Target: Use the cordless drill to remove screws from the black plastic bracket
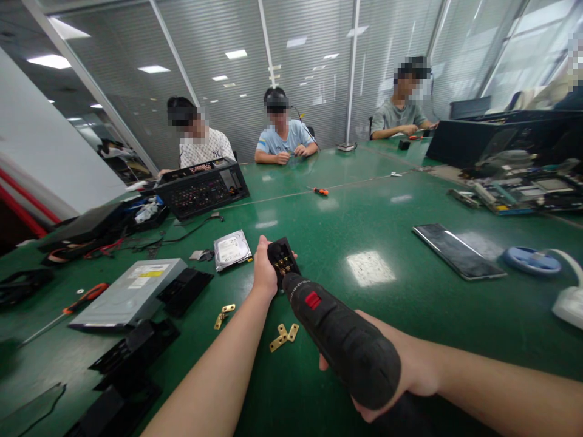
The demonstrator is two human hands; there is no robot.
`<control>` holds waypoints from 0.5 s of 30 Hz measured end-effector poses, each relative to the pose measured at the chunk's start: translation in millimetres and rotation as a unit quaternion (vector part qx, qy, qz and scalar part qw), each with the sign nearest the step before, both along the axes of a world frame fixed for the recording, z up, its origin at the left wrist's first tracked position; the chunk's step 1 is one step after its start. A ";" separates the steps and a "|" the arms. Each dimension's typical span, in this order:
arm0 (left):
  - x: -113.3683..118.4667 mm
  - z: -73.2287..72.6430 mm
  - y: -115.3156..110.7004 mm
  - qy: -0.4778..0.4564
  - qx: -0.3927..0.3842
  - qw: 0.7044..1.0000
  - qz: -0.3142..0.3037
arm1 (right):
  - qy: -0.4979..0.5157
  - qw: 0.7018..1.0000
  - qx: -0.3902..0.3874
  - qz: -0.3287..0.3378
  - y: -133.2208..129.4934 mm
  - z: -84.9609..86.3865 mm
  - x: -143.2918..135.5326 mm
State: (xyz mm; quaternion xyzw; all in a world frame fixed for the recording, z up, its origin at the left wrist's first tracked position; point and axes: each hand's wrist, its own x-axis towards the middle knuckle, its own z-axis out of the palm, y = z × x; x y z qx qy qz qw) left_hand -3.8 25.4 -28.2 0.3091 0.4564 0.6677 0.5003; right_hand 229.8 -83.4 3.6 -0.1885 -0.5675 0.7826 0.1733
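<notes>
My left hand grips a small black block with brass-coloured parts inside, near the middle of the view. In my right hand is a black power drill with a red switch, its front end at the block's near side; the tip is hidden. Several flat brass pieces with holes lie on the green table just below, and a smaller group of brass pieces lies to their left. A silver hard drive rests left of my left hand.
A grey optical drive, black plastic parts and an orange screwdriver lie left. A phone and blue round object lie right. Beyond are a black case, another screwdriver, circuit boards and seated people.
</notes>
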 end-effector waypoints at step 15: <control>2.8 -1.2 -0.7 0.029 0.012 0.999 0.019 | 0.028 0.999 -0.001 0.018 -2.0 -2.2 -1.3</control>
